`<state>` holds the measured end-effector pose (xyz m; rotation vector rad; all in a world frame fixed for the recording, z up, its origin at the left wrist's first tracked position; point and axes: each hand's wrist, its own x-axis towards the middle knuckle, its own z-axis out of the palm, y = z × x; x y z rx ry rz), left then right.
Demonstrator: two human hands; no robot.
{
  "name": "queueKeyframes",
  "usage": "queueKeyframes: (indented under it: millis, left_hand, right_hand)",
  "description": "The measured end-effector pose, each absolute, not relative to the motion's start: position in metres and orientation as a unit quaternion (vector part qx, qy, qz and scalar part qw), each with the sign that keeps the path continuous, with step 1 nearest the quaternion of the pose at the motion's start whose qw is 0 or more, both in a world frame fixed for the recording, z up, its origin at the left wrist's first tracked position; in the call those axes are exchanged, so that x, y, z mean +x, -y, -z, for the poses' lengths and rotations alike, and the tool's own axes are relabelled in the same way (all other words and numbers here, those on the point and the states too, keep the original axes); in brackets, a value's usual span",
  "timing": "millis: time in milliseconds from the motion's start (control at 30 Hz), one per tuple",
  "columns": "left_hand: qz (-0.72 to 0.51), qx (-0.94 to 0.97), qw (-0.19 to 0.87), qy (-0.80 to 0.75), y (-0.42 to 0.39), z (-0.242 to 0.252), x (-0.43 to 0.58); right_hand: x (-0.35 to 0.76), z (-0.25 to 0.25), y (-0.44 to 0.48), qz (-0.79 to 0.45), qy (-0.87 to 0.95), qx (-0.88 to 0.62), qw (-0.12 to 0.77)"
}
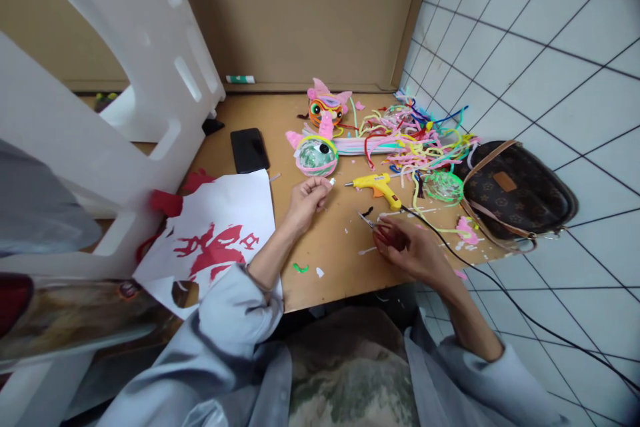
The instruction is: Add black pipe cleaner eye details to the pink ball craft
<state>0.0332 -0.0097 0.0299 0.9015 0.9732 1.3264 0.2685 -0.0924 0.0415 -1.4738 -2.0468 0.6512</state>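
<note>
My left hand (pixel 309 201) pinches a small white scrap (pixel 332 181) between thumb and fingertips, just left of the glue gun's nozzle. In my right hand (pixel 410 243) are small scissors (pixel 367 220), their blades pointing up and left over the table; my fingers cover most of the red handles. A yellow glue gun (pixel 376 188) lies on its side between the hands, its nozzle to the left. Beyond my left hand sits a round craft head (pixel 317 156) with pink ears, one black-and-white eye and a pink-and-yellow rim. Behind it stands an orange-rimmed craft head (pixel 326 110).
Many coloured pipe cleaners (pixel 425 140) are heaped at the back right, beside a brown handbag (pixel 520 190). A black cord (pixel 520 307) runs off to the right. White paper with red cutouts (pixel 220 240) and a black phone (pixel 249 150) lie left. A tiled wall (pixel 550 80) bounds the right.
</note>
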Motion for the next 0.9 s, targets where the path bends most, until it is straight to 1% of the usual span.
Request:
queueKeyframes:
  millis: [33,100,167,267,400,467,500,600,733,767,900]
  left_hand:
    - [-0.571,0.388,0.591,-0.416,0.01,-0.03,0.033]
    - [-0.574,0.39,0.592,-0.411,0.01,-0.03,0.033]
    - [-0.572,0.392,0.593,-0.409,0.01,-0.03,0.034]
    - [-0.567,0.396,0.594,-0.411,0.01,-0.031,0.034]
    - [-0.562,0.401,0.596,-0.411,0.01,-0.03,0.034]
    - [-0.565,0.401,0.594,-0.408,0.009,-0.029,0.033]
    - [-0.568,0.399,0.593,-0.408,0.009,-0.028,0.032]
    - [-0.587,0.387,0.589,-0.399,0.008,-0.029,0.032]
    - [-0.621,0.354,0.603,-0.354,0.009,-0.033,0.031]
    - [-0.631,0.341,0.608,-0.34,0.009,-0.035,0.03]
    - [-0.668,0.278,0.619,-0.304,0.006,-0.038,0.025]
  right_hand:
    - [0.27,-0.043,0.093,-0.341,0.718,-0.529,0.297]
    - [0.273,-0.044,0.095,-0.521,0.625,-0.479,0.329]
    - [0.273,-0.044,0.098,-0.619,0.567,-0.42,0.345]
    - [0.267,-0.046,0.106,-0.687,0.534,-0.34,0.356]
    - [0.257,-0.046,0.113,-0.702,0.55,-0.306,0.334]
    - [0.251,-0.044,0.112,-0.67,0.564,-0.358,0.324]
    - [0.248,-0.043,0.109,-0.634,0.573,-0.401,0.33]
    - [0.237,-0.044,0.097,-0.457,0.639,-0.496,0.37]
    - [0.213,-0.058,0.067,-0.253,0.75,-0.473,0.386]
    - [0.205,-0.062,0.057,-0.217,0.769,-0.466,0.379]
    - [0.17,-0.07,0.013,-0.154,0.783,-0.456,0.396]
